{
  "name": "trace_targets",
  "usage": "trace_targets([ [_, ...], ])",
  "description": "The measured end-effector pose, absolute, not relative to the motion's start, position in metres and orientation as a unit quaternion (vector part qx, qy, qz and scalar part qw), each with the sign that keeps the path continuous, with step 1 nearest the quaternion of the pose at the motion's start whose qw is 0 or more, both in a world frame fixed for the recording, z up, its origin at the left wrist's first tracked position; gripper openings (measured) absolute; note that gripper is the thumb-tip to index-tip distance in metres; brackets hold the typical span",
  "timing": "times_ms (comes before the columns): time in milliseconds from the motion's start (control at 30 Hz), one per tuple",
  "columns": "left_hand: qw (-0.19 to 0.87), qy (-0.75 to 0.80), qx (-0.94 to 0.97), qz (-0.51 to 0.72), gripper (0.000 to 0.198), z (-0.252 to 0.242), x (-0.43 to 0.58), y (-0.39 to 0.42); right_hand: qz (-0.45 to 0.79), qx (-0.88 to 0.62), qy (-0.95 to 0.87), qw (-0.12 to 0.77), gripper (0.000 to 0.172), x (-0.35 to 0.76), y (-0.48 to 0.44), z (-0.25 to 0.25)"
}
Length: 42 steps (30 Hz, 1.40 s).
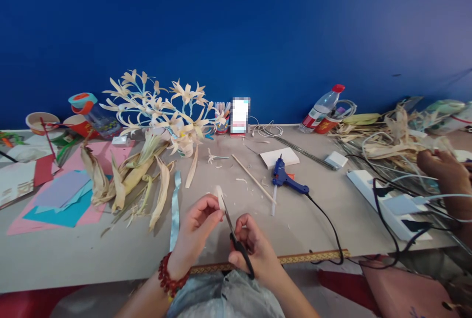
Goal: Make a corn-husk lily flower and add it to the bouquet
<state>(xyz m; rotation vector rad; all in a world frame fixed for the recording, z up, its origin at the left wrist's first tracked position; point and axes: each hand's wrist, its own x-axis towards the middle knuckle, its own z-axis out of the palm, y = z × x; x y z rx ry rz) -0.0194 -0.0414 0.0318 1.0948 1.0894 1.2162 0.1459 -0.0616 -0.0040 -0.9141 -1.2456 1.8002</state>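
Between its thumb and fingers, my left hand point(201, 222) pinches a small pale strip of corn husk point(220, 197). My right hand point(254, 249) grips black-handled scissors point(241, 251), fingers in the loops, with the blades pointing up at the strip's edge. Whether the blades are fully closed on it is hard to make out. A light blue ribbon point(175, 210) lies left of my left hand. Beyond my hands are a wooden stick point(254, 179), a small cut husk flower point(216, 157) and scattered pale scraps. Husk flowers point(177, 116) on pale blue stems stand in a cup behind.
Right of the stick rests a blue glue gun point(285, 176), its black cord running over the table edge. A white power strip point(387, 205) with cables lies farther right, near another person's hand point(448, 175). Corn husks point(136, 175) and coloured paper point(62, 200) cover the left side.
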Motion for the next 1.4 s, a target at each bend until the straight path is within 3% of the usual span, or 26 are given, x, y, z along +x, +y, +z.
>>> trace_targets([
  [1400, 0.592, 0.427, 0.454, 0.511, 0.01, 0.031, -0.022, -0.042, 0.7, -0.353, -0.484, 0.388, 0.05, 0.148, -0.061, -0.016],
])
